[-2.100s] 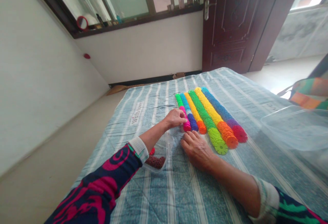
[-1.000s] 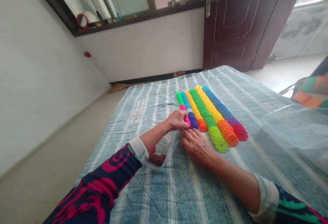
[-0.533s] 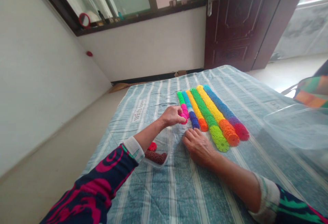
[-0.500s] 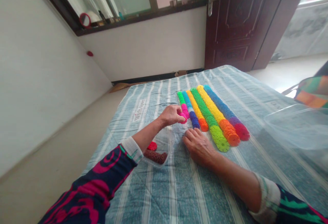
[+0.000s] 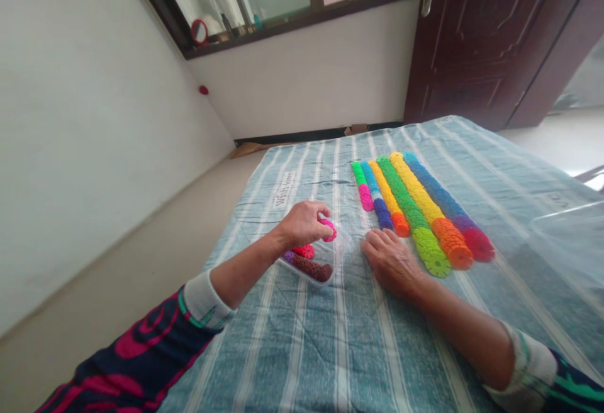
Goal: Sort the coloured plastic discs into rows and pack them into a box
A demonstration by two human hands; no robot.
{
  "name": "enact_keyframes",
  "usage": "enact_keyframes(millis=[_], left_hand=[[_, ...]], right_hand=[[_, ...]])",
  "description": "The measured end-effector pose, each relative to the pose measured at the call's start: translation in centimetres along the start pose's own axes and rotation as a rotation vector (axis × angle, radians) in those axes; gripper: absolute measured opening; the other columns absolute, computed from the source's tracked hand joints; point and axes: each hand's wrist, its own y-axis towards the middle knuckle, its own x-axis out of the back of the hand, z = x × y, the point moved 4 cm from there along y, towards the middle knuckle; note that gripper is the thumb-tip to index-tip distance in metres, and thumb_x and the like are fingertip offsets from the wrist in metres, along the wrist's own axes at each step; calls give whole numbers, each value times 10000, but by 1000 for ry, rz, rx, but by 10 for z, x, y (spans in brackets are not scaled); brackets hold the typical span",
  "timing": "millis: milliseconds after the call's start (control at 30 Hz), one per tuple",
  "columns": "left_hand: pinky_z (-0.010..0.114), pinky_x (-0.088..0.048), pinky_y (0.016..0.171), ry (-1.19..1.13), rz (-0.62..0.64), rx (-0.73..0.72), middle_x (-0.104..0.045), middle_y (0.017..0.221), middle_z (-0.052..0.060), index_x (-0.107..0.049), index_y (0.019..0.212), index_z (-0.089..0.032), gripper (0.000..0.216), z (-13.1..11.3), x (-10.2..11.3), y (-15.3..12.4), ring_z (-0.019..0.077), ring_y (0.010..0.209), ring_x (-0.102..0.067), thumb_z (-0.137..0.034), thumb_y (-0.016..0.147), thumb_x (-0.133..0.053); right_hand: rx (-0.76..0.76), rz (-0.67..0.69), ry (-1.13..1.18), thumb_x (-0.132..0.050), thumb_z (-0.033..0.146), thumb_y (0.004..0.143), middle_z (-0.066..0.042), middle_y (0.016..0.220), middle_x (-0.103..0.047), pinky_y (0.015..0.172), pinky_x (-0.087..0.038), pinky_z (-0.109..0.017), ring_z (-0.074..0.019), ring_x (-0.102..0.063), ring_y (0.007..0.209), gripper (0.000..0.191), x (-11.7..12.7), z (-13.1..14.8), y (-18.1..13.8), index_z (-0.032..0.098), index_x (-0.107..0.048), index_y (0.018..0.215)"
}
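Several rows of coloured toothed plastic discs (image 5: pixel 415 208) lie side by side on a striped blue bedspread (image 5: pixel 358 337). My left hand (image 5: pixel 304 224) is closed in a pinch on pink discs (image 5: pixel 329 230), held over a small clear plastic box (image 5: pixel 315 260) that has dark red, red and purple discs inside. My right hand (image 5: pixel 391 262) rests palm down on the bedspread, fingers stretched flat, just in front of the near ends of the shorter rows.
A large clear plastic tub (image 5: pixel 570 243) sits at the right edge of the bed. Beyond the bed are a white wall (image 5: pixel 302 79), a window sill with small items (image 5: pixel 302 16) and a dark wooden door (image 5: pixel 481 35). Bare floor (image 5: pixel 94 299) lies to the left.
My left hand has pulled pink discs off the near end of the leftmost row and carried them left and back over the clear box. The right hand stays flat. The view has panned left.
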Motion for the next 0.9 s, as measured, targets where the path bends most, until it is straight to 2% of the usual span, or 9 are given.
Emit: enact_keyframes(millis=[167,400,900], left_hand=[[225,-416,594,95,24,58,-675,668,-16,-727,819,-179,254,10,-8,-14,147,662,-606,-237,579,-664],[229,-392,553,158,87,109,-688,713,15,-749,819,-177,273,24,-24,-13,163,665,-601,-256,580,-645],[249,-368,528,203,69,89,-634,624,20,-745,723,-172,214,27,-35,-11,167,620,-562,-282,563,-658]], right_hand=[[1,6,3,-458,78,890,-78,822,-565,775,-315,-333,-218,-447,783,189,0,0,-2,162,-590,785],[-10,29,20,-469,66,883,-71,850,-578,814,-305,-337,-221,-464,820,173,-3,-2,-4,168,-590,813],[1,23,21,-464,44,856,-67,831,-569,765,-300,-325,-214,-457,792,177,-1,-2,-5,167,-579,802]])
